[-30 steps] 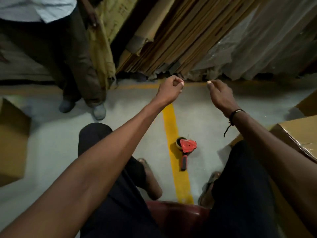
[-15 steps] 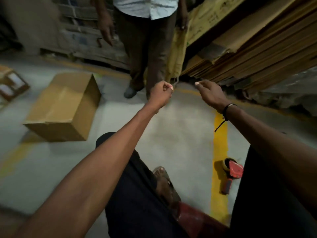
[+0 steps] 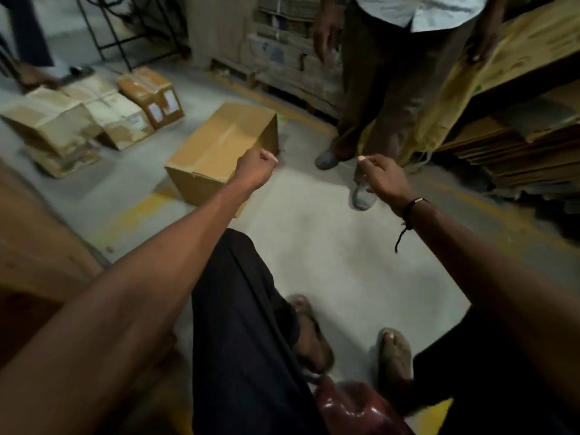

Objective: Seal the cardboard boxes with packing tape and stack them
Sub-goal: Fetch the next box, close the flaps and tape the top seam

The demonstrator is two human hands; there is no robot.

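Dark trousers and bare feet fill the near view, so the person probably sits low on the floor (image 3: 329,246). Both arms reach forward. The left hand (image 3: 255,169) is a fist, fingers curled; whether it pinches something I cannot tell. The right hand (image 3: 381,177) is also curled, thumb on top, holding nothing visible. Just behind the left hand lies the box (image 3: 219,152) on its side, unsealed I judge, waiting for tape. Farther, older boxes (image 3: 94,120) sit together, and another person (image 3: 392,89) stands.
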